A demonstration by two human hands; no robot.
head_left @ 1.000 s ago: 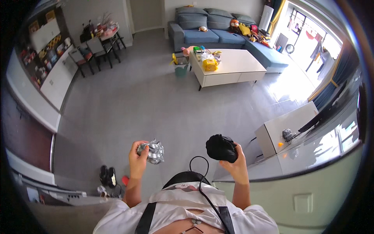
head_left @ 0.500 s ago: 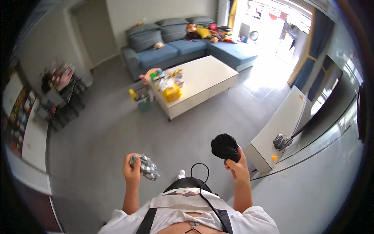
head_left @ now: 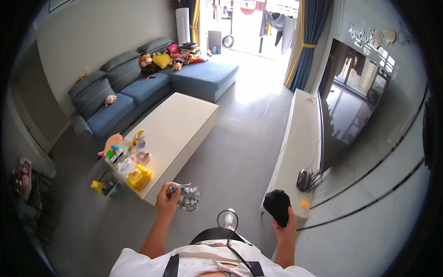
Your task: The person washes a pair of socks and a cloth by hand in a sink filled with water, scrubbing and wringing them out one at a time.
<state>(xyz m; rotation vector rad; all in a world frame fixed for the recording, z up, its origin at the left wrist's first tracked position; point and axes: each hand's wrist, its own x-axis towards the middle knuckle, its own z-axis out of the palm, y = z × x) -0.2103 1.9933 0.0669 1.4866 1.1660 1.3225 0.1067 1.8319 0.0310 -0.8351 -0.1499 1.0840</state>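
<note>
Closed around one end of a crumpled grey-and-white checked cloth bundle (head_left: 188,199), my left hand (head_left: 166,199) is held out in front of my body, near the coffee table's front corner. My right hand (head_left: 286,227) grips a rounded black bundle (head_left: 276,205) from its lower right side, close to the near end of the white TV cabinet. The black bundle's exact kind cannot be made out. Both bundles are held in the air, apart from each other.
A white coffee table (head_left: 177,124) carries a yellow pack (head_left: 139,177) and several small items. Behind it stands a blue-grey sofa (head_left: 145,88) with toys and cushions. The low white TV cabinet (head_left: 291,141) runs along the right, holding a dark object (head_left: 304,180) and something small and orange (head_left: 304,205).
My view has turned right, so the sofa and coffee table sit further left and the TV wall shows more. Both hands still hold their bundles; the right one appears lower in view.
</note>
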